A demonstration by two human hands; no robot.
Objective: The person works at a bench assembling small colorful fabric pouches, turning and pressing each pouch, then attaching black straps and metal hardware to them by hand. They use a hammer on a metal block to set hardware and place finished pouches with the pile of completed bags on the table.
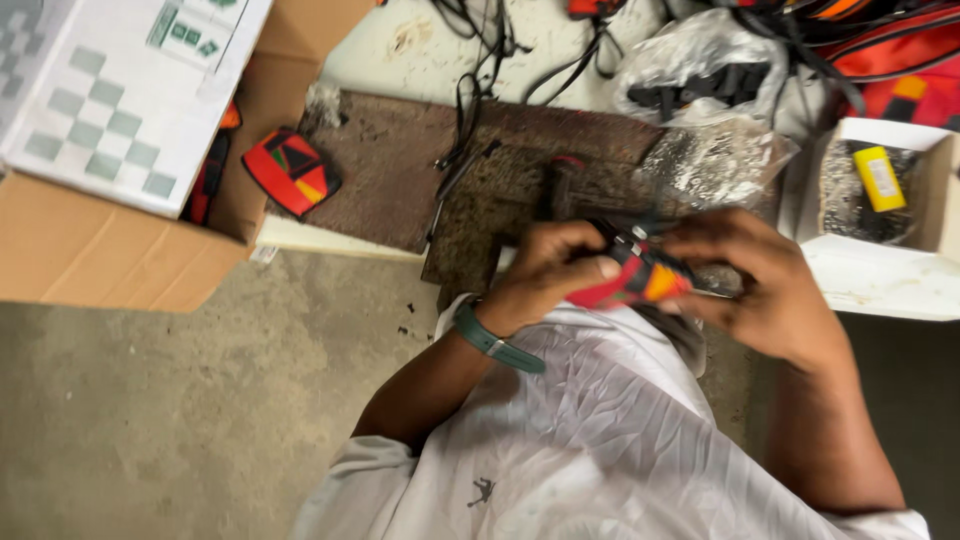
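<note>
Left to right: there's an open brown cardboard box (120, 250) with a white checker-patterned carton on it, then a loose red, black and orange plastic casing piece (291, 171) lying on the dark rusty metal surface (400, 160). Looks like a mid-assembly step to me. The left hand (545, 272), green band at the wrist, has its grip wrapped shut around a small red, black and orange plastic device (640, 280) held just above the lap, thumb pressed along its side. The right hand (765, 285) curls in from the other side, grip closed on the same device's end. Next move probably needs fine fingertip pressure, both wrists steady.
</note>
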